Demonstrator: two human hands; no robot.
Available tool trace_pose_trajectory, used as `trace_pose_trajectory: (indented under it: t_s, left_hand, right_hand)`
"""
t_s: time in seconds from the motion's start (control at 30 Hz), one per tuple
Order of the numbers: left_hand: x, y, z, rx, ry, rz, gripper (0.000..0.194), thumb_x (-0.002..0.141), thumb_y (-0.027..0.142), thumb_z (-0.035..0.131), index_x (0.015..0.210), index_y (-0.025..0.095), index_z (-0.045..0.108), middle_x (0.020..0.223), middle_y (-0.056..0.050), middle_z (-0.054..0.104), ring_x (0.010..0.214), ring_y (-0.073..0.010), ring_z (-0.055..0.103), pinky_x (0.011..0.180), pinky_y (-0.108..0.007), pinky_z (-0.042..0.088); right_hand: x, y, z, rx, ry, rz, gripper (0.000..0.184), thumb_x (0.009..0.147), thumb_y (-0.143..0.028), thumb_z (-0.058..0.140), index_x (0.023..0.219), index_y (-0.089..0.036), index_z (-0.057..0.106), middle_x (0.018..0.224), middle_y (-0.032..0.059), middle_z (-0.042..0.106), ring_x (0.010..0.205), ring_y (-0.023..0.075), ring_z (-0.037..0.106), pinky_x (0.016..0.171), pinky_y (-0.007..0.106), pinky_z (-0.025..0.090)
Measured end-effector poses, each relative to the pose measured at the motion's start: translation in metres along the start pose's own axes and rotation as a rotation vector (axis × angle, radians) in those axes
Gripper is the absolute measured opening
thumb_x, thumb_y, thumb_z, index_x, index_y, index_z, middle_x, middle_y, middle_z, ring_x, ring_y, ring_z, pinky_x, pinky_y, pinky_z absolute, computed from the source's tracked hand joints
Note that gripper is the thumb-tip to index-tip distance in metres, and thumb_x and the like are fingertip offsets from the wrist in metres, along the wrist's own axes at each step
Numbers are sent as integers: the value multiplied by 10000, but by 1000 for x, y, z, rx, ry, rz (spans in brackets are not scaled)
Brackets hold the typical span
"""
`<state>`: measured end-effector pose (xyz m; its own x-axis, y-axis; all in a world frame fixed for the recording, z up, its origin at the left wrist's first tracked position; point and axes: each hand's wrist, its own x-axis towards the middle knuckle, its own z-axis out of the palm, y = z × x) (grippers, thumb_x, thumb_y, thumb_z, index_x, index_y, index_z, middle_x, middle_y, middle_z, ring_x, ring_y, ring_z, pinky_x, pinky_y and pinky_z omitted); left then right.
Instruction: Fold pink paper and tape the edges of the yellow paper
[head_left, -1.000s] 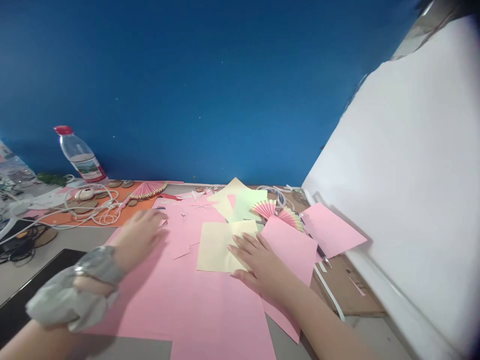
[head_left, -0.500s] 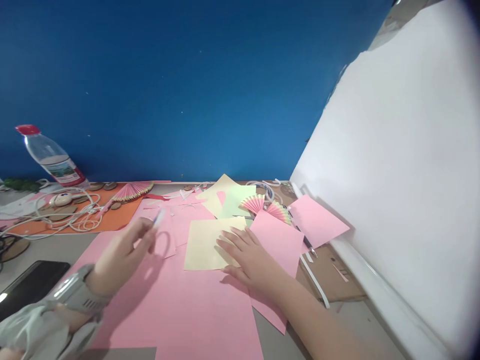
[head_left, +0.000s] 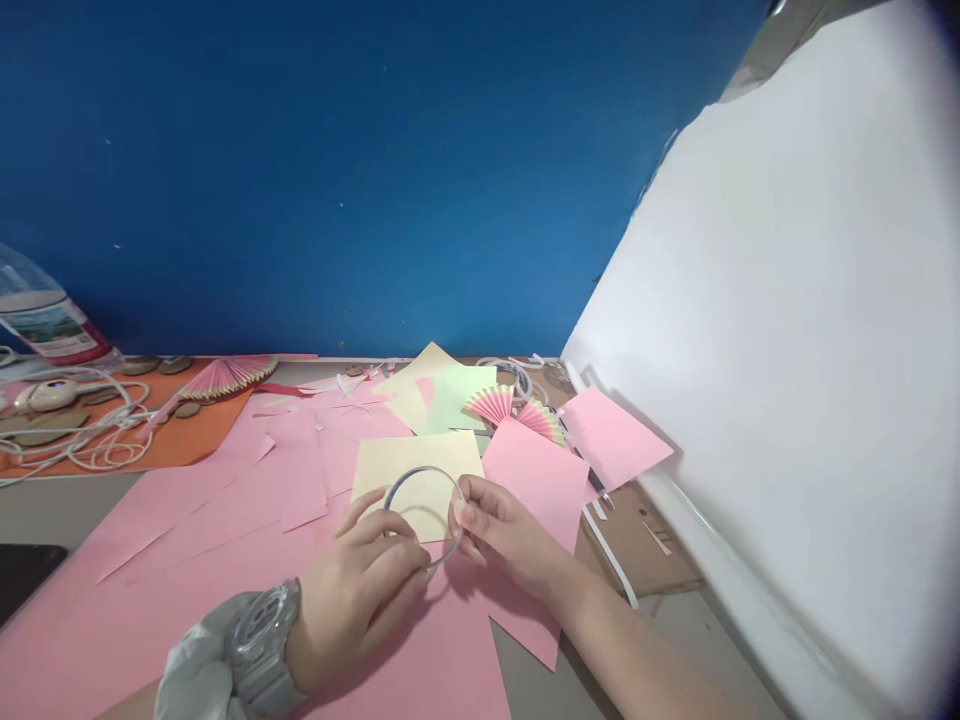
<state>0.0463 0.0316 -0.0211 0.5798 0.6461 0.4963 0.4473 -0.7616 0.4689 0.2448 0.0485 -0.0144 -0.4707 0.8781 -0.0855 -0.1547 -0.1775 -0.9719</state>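
A thin ring that looks like a narrow roll of tape is held up between my two hands, its hollow middle facing me. My left hand curls its fingers around the ring's left and lower side. With thumb and fingers, my right hand pinches the right side of the ring. Behind and beneath it a pale yellow square of paper lies flat on large pink paper. A loose pink sheet rests partly under my right wrist.
Small pleated paper fans and a pale green sheet lie farther back. A pen sits near another pink square. Leftward are a larger folded fan, tangled white cable, a bottle and a dark phone.
My left hand has moved right and brought the tape roll over the yellow paper. My right hand has lifted off that paper and taken hold of the roll. The view has shifted rightward.
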Motion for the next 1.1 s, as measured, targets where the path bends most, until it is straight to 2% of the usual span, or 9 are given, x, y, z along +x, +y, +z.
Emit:
trace_pose_trajectory:
  t_s: [0.07, 0.13, 0.33, 0.5, 0.73, 0.8, 0.93, 1.03, 1.1]
  left_hand:
    - [-1, -1, -1, 9, 31, -26, 145, 821, 102, 464, 842, 216, 550, 717, 19, 620, 834, -163, 545, 1050, -480, 218]
    - [-1, -2, -1, -7, 12, -53, 159, 801, 95, 458, 843, 216, 551, 719, 19, 623, 829, -161, 545, 1056, -478, 218]
    - [2, 0, -7, -62, -26, -108, 230, 713, 47, 424, 818, 214, 543, 750, 13, 625, 841, -157, 552, 1077, -486, 182]
    - [4, 1, -9, -92, -32, -127, 154, 717, 136, 505, 839, 218, 550, 761, 13, 629, 885, -175, 556, 1081, -497, 164]
    - [3, -1, -6, -58, -49, -133, 231, 699, 41, 420, 799, 217, 531, 739, 14, 620, 923, -178, 558, 1082, -506, 163]
    - [2, -3, -7, -90, -52, -126, 298, 676, 18, 394, 853, 220, 521, 782, 11, 636, 916, -175, 564, 1085, -509, 166]
    - [2, -5, -9, -203, -70, -101, 523, 629, -32, 360, 1080, 222, 440, 954, 3, 649, 932, -139, 579, 1119, -481, 132]
    - [1, -5, -11, -253, -111, -22, 632, 630, -39, 363, 1201, 231, 371, 1095, -8, 616, 1109, -139, 512, 1134, -446, 130]
    - [1, -5, -13, -268, -133, 24, 632, 657, 11, 408, 1245, 233, 350, 1176, -22, 584, 1213, -170, 432, 1130, -446, 148]
  right_hand:
    - [0, 2, -1, 41, 12, -9, 354, 832, -478, 557, 713, -190, 390, 612, -51, 485, 456, 51, 400, 503, 218, 283]
    - [0, 5, -1, 67, 26, -16, 331, 845, -451, 556, 720, -187, 401, 627, -42, 511, 457, 52, 424, 530, 230, 305]
    - [0, 8, -3, 84, 26, 4, 279, 864, -408, 550, 760, -179, 430, 641, -51, 506, 463, 44, 434, 551, 229, 315]
    - [-1, 7, -4, 62, 29, 11, 268, 865, -405, 550, 775, -180, 436, 671, -49, 514, 459, 42, 449, 524, 218, 307]
    - [-2, 5, -4, 13, 37, 47, 275, 859, -411, 556, 774, -181, 431, 686, -45, 497, 498, 50, 469, 527, 214, 300]
    - [-3, 5, -4, 20, 37, 44, 265, 864, -405, 551, 778, -183, 435, 668, -50, 487, 496, 52, 461, 525, 214, 306]
    - [-4, 2, -4, 54, 71, 3, 249, 890, -383, 516, 764, -180, 444, 637, -51, 487, 480, 48, 401, 523, 213, 305]
    - [-3, -1, -4, 118, 78, -38, 279, 921, -388, 445, 731, -184, 437, 562, -58, 452, 471, 62, 335, 517, 219, 304]
    - [-3, -2, -5, 166, 61, -55, 314, 945, -396, 373, 711, -192, 422, 505, -71, 403, 454, 71, 297, 524, 232, 323]
